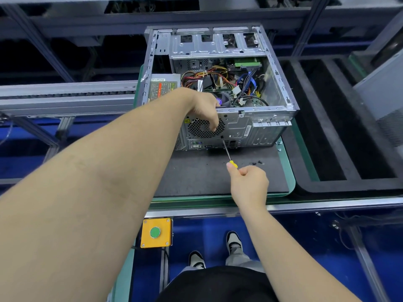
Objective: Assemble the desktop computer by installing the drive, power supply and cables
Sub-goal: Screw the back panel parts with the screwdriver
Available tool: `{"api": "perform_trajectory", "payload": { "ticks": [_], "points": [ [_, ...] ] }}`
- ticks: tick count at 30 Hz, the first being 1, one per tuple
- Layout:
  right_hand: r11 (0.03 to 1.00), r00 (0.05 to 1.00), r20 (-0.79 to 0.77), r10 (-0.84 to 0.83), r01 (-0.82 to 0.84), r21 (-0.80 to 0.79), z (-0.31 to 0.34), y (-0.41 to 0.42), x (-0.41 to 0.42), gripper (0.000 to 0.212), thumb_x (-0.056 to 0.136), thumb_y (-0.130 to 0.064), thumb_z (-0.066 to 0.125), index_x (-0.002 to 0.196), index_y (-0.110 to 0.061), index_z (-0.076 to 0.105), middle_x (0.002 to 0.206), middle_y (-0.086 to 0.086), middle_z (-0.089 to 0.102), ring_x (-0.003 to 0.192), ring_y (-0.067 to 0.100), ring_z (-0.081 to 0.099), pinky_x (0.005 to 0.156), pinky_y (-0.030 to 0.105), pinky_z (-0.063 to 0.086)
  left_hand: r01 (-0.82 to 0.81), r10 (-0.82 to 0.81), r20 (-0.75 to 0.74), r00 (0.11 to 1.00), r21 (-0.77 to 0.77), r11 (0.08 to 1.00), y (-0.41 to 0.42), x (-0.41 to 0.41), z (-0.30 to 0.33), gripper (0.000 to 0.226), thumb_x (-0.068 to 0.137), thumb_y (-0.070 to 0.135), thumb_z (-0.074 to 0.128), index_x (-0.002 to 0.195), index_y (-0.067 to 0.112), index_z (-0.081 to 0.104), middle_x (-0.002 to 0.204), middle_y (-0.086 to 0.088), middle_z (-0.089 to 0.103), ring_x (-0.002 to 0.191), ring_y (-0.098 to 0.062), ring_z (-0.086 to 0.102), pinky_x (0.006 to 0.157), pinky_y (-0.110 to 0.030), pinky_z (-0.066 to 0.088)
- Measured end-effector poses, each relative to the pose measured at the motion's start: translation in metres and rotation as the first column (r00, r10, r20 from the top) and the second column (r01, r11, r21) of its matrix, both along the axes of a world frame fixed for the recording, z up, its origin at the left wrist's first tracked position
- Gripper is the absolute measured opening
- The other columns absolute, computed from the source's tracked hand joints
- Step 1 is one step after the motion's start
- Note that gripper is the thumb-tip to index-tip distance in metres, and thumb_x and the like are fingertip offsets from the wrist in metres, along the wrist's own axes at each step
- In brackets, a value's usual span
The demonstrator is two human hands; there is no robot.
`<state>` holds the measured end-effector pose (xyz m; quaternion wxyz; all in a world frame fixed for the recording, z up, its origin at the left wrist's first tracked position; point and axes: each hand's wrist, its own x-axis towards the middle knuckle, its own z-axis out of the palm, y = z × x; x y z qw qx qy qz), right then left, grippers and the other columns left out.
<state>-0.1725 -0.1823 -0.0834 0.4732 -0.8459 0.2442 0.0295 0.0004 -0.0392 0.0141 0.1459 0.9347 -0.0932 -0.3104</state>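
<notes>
Driving screwdriver (226,150) into case (257,127), right hand (248,182)

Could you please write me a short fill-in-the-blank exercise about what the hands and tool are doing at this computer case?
1. The right hand grips a screwdriver whose handle is ____ in colour.
2. The screwdriver's tip meets the rear panel of the computer case just beside the round ____ grille.
3. The left hand rests on the case's ____ edge, fingers over the grille.
4. Loose black ____ lie on the dark mat near the right hand.

Missing words: yellow; fan; top rear; screws
</notes>
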Motion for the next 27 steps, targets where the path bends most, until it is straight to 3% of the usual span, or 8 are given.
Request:
{"api": "perform_trajectory", "payload": {
  "ticks": [2,5,9,11,17,21,25,27],
  "points": [
    [0.984,0.998,-0.046,-0.038,0.046,0.173,-0.001,0.002,0.002,0.05,0.098,-0.04,0.056,0.059,-0.008,0.049,0.058,0.012,0.055,0.055,0.024,0.045,0.049,0.034,0.039,0.003,-0.003,0.009,1.0,0.003,1.0,0.0,0.001,-0.001,0.074,0.079,0.028,0.078,0.142,0.003,0.046,0.16,-0.005,0.032,0.129,-0.03,0.049,0.104,-0.048,0.046],
    [0.758,0.956,-0.243,-0.165,0.281,0.589,0.004,0.002,0.006,0.044,0.097,-0.041,0.059,0.067,-0.008,0.059,0.057,0.003,0.055,0.041,0.014,0.038,0.036,0.02,0.023,-0.001,0.001,0.009,1.0,0.005,1.0,-0.001,0.0,0.0,0.088,0.079,0.029,0.078,0.152,0.004,0.033,0.154,-0.008,0.039,0.123,-0.031,0.052,0.103,-0.049,0.048],
    [0.928,0.995,-0.081,-0.055,0.081,0.364,-0.001,0.001,-0.001,0.037,0.082,-0.038,0.077,0.072,-0.01,0.054,0.049,-0.003,0.052,0.04,0.014,0.047,0.041,0.031,0.042,0.008,-0.008,0.012,1.0,0.006,1.0,0.0,0.001,-0.001,0.087,0.08,0.029,0.078,0.151,0.004,0.034,0.154,-0.01,0.039,0.126,-0.034,0.051,0.104,-0.05,0.048],
    [0.932,0.996,-0.053,-0.073,0.087,0.352,0.001,0.006,0.001,0.031,0.087,-0.029,0.074,0.075,-0.008,0.056,0.046,-0.002,0.054,0.036,0.014,0.052,0.048,0.037,0.054,0.009,-0.009,0.01,1.0,0.004,1.0,0.0,0.001,-0.001,0.086,0.081,0.028,0.078,0.15,0.003,0.035,0.157,-0.01,0.034,0.132,-0.034,0.047,0.105,-0.049,0.046],
    [0.627,0.93,-0.368,0.003,0.285,0.725,0.014,-0.001,0.005,0.035,0.097,-0.039,0.062,0.08,-0.007,0.065,0.062,0.002,0.06,0.043,0.013,0.047,0.037,0.019,0.035,0.011,-0.012,0.021,1.0,0.005,1.0,0.001,0.002,-0.002,0.081,0.08,0.029,0.077,0.147,0.003,0.039,0.16,-0.008,0.031,0.136,-0.032,0.044,0.107,-0.047,0.044],
    [0.789,0.962,-0.27,-0.052,0.205,0.579,0.013,0.001,0.006,0.037,0.087,-0.03,0.075,0.068,-0.012,0.049,0.057,0.0,0.04,0.044,0.015,0.032,0.038,0.021,0.021,0.012,-0.012,0.012,1.0,0.009,1.0,0.0,0.002,-0.002,0.083,0.081,0.029,0.078,0.149,0.002,0.038,0.16,-0.008,0.031,0.135,-0.034,0.045,0.107,-0.05,0.044],
    [0.926,0.991,-0.053,-0.121,0.132,0.353,0.005,0.005,0.003,0.035,0.087,-0.024,0.075,0.069,-0.01,0.048,0.045,-0.003,0.051,0.038,0.017,0.053,0.05,0.038,0.055,0.014,-0.014,0.003,1.0,0.023,1.0,-0.001,0.002,-0.002,0.079,0.081,0.029,0.078,0.145,0.001,0.042,0.16,-0.008,0.031,0.133,-0.034,0.047,0.107,-0.051,0.045],
    [0.931,0.992,-0.062,-0.11,0.124,0.342,0.006,0.004,0.003,0.035,0.089,-0.028,0.072,0.069,-0.011,0.049,0.048,-0.002,0.056,0.043,0.018,0.061,0.053,0.04,0.058,0.013,-0.013,0.003,1.0,0.036,0.999,-0.001,0.002,-0.001,0.079,0.08,0.029,0.078,0.144,0.0,0.042,0.157,-0.01,0.035,0.13,-0.035,0.049,0.106,-0.051,0.046]
  ]
}}
